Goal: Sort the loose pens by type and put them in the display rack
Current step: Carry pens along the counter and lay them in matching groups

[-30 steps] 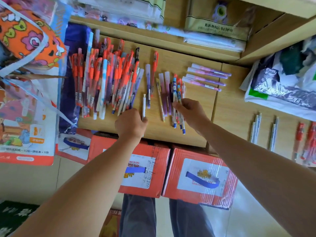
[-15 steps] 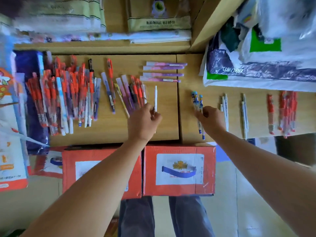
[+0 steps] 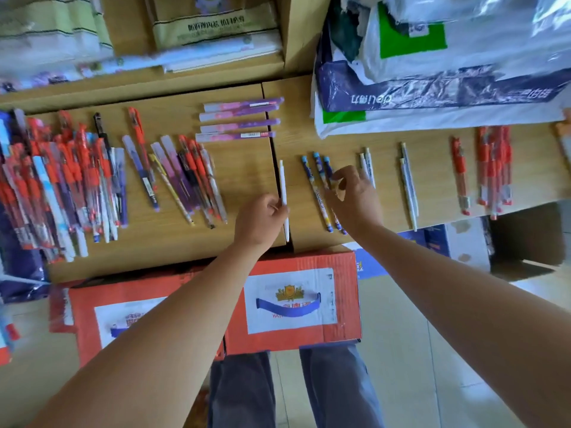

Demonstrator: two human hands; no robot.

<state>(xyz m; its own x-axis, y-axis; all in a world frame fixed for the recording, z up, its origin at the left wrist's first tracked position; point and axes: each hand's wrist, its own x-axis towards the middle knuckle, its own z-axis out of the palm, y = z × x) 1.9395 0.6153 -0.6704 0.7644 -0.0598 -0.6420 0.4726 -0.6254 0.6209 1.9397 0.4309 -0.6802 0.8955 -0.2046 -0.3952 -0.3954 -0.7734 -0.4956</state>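
Observation:
My left hand [image 3: 262, 220] grips a white pen [image 3: 282, 183] by its lower half, over the seam between the two wooden shelf boards [image 3: 247, 180]. My right hand [image 3: 355, 196] hovers over three blue patterned pens [image 3: 313, 180] lying side by side; its thumb and forefinger pinch the rightmost one. A big mixed pile of red, blue and white pens [image 3: 61, 180] lies at the left. A smaller mixed bunch [image 3: 188, 180] sits beside it. Several purple pens [image 3: 241, 118] lie crosswise at the back.
White pens [image 3: 408, 186] and a group of red pens [image 3: 494, 168] lie sorted on the right board. Plastic bags [image 3: 432, 72] crowd the back right. Red cardboard boxes [image 3: 293, 304] stand under the shelf's front edge, by my legs.
My right hand carried the blue pens from the left board to the right board and laid them there. My left hand brought the white pen rightward to the seam.

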